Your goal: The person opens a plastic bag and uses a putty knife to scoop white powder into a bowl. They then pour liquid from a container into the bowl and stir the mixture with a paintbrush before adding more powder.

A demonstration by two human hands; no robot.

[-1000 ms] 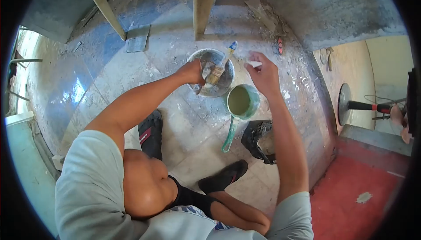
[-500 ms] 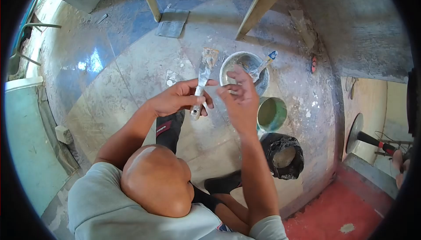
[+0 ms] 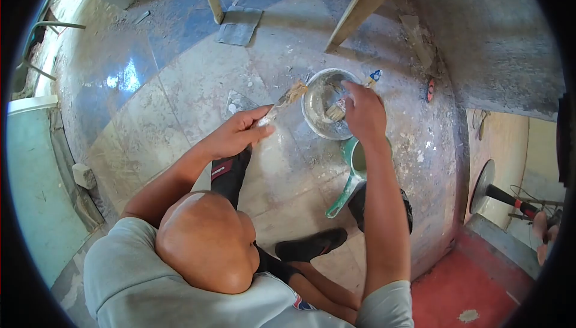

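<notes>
Down on the dusty tiled floor point(image 3: 198, 94), a person crouches over a small metal bowl point(image 3: 318, 112) smeared with pale paste. Their left hand point(image 3: 237, 136) has its grip pinched around the handle of a putty knife point(image 3: 282, 103), whose caked blade points toward the bowl's left rim without quite touching it. Their right hand point(image 3: 363, 112) hangs over the bowl's right edge, its grip closed on a paintbrush point(image 3: 345, 103) — bristles down inside the bowl, blue-tipped handle end sticking out past the fingers.

Just beside the bowl, toward the person, sits a green saucepan point(image 3: 354, 166), partly hidden under the right forearm, its handle angling back toward a black shoe point(image 3: 309, 245). A dark bag point(image 3: 360, 205) lies behind that arm, mostly covered. Beyond the bowl, two pale chair legs point(image 3: 366, 4) stand on the floor, with a flat grey tile piece point(image 3: 239, 26) near the left one. At far right, a fan base point(image 3: 483, 184) stands by the wall.
</notes>
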